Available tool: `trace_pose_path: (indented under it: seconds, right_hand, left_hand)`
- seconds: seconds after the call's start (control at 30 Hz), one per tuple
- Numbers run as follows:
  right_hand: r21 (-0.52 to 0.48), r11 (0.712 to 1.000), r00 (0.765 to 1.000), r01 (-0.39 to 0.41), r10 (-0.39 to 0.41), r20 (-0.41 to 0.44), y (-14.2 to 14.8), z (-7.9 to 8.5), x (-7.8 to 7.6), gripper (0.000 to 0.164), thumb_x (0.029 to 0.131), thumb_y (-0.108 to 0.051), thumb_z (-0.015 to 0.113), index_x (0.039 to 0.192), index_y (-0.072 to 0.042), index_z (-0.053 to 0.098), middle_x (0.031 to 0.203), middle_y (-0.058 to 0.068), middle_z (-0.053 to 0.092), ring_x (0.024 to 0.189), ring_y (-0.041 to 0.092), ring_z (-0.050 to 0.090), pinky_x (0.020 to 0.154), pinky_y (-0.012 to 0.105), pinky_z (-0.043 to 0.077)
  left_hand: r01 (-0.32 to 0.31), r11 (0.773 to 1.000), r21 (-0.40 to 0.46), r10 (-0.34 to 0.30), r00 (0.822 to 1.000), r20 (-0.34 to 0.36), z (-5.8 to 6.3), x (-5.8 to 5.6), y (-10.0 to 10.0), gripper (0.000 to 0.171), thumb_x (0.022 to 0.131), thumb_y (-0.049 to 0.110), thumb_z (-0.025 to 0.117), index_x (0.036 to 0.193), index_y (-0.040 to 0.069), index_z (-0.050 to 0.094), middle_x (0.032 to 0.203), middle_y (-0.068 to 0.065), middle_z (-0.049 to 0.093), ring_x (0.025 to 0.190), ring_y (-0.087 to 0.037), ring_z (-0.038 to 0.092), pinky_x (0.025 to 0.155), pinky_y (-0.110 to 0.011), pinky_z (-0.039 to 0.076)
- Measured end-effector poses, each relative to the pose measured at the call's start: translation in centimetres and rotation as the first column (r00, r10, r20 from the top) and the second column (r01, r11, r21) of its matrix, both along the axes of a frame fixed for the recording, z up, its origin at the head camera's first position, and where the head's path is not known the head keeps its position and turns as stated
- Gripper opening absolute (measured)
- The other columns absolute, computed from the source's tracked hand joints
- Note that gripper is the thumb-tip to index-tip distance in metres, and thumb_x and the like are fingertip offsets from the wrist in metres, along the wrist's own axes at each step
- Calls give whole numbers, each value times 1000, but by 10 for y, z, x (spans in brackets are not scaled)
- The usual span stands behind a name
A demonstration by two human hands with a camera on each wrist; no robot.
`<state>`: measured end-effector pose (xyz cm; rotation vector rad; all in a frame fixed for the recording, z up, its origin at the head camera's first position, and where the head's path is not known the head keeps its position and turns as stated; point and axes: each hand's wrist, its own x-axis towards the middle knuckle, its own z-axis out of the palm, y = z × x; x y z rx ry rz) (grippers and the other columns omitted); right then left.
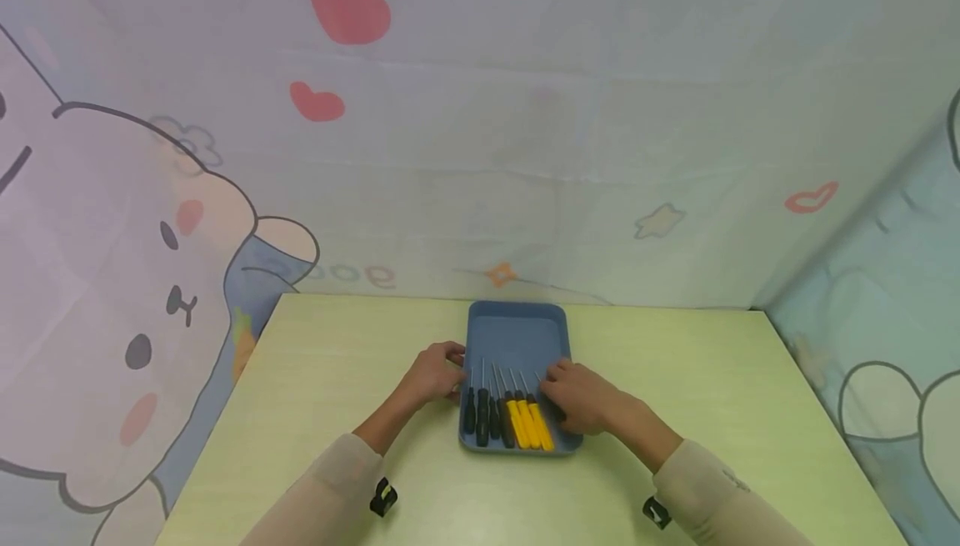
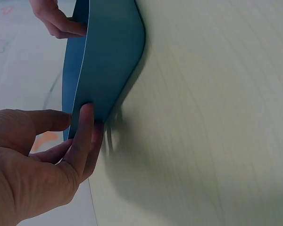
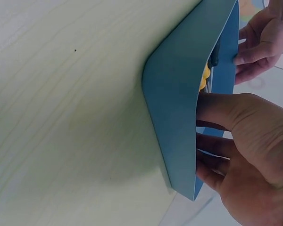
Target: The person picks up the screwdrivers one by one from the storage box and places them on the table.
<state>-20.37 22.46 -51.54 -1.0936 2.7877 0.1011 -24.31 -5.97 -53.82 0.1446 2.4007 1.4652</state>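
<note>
A blue-grey rectangular tray lies on the table with a row of screwdrivers in its near half. Black-handled screwdrivers are on the left, yellow-handled ones on the right, shafts pointing away from me. At the tray's left side, my left hand pinches the wall, thumb at the rim and fingers against the outside, as the left wrist view shows. My right hand reaches over the right rim beside the outermost yellow handle. Its fingertips are hidden behind the tray wall, so I cannot tell whether they hold anything.
The pale wood-grain table extends on both sides of the tray. A printed cloth with hearts and a cartoon animal hangs behind the table and along its sides. A dark strap end hangs below each sleeve.
</note>
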Motion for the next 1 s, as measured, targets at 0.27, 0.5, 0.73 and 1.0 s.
trace_pose_path:
  seconds: [0.27, 0.5, 0.73, 1.0]
  right_hand:
    - [16, 999, 999, -36, 36, -14, 3, -3, -1, 41, 81, -12, 88, 118, -8, 71, 102, 3, 57, 96, 23, 49, 85, 39, 49]
    - [21, 1000, 1000, -19, 20, -11, 3, -5, -2, 45, 81, -14, 90, 121, -9, 71, 107, 3, 59, 101, 24, 52, 89, 41, 51]
    - [52, 998, 999, -20, 22, -39, 0, -6, -2, 46, 82, -16, 90, 122, -9, 70, 112, 4, 61, 107, 26, 55, 91, 42, 50]
    - [57, 998, 999, -22, 25, -44, 0, -8, 1, 44, 84, -16, 89, 123, -9, 71, 113, 4, 62, 107, 25, 55, 93, 43, 52]
  left_hand:
    - [3, 1000, 11, -3, 999, 32, 4, 2, 0, 57, 90, -5, 63, 146, -10, 53, 133, -27, 63, 87, -28, 74, 69, -40, 65]
    - [17, 999, 29, -18, 1000, 12, 2, 2, -1, 56, 90, -7, 63, 145, -11, 54, 130, -26, 64, 84, -26, 73, 68, -40, 65]
    - [15, 1000, 21, -15, 1000, -3, 2, -1, 0, 57, 89, -8, 62, 145, -11, 54, 130, -27, 64, 84, -28, 73, 68, -40, 65]
    - [36, 999, -6, -36, 999, -23, 0, 0, -1, 56, 91, -6, 62, 145, -11, 53, 131, -28, 64, 74, -26, 75, 65, -37, 65]
